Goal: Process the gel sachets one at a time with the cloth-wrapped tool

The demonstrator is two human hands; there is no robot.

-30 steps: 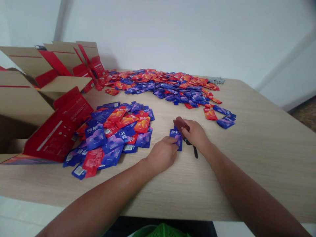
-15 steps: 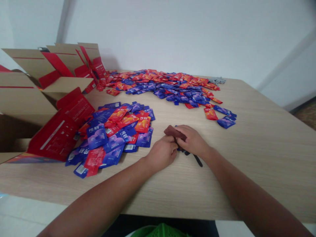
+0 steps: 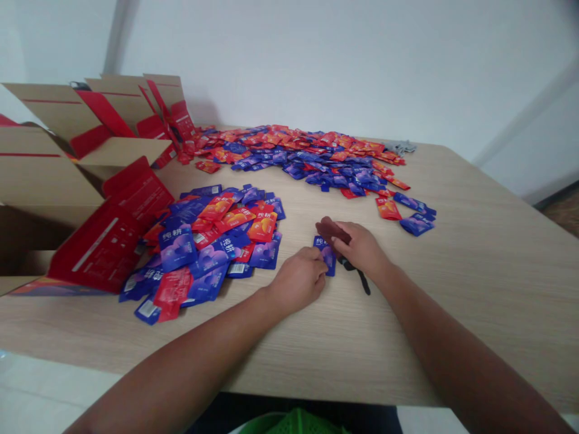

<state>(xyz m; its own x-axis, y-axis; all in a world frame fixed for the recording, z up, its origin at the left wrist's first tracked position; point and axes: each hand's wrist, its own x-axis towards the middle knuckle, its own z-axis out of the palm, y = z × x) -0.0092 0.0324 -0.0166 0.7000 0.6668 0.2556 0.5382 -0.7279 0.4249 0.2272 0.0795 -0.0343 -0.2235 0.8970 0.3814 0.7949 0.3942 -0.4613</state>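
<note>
On the table in front of me, my left hand (image 3: 302, 274) is closed at the edge of a blue-purple packet (image 3: 326, 254), which lies face up with white lettering at its top. My right hand (image 3: 362, 247) grips a reddish-brown object (image 3: 332, 231) with a rounded end, just above and right of that packet. From under the right palm a black strip (image 3: 363, 281) sticks out toward me. What kind of tool the brown object is, I cannot tell. A heap of blue and red packets (image 3: 212, 235) lies left of my left hand.
A long pile of red and blue packets (image 3: 307, 154) runs along the back of the table. A few packets (image 3: 416, 223) lie apart at the right. Open cardboard boxes (image 3: 104, 241) with red flaps stand at the left. Grey cloth (image 3: 400, 147) lies at the far right end of the pile.
My right hand has lifted the brown object up and slightly right, off the packet, so the packet's printed face now shows. My left hand has stayed nearly in place.
</note>
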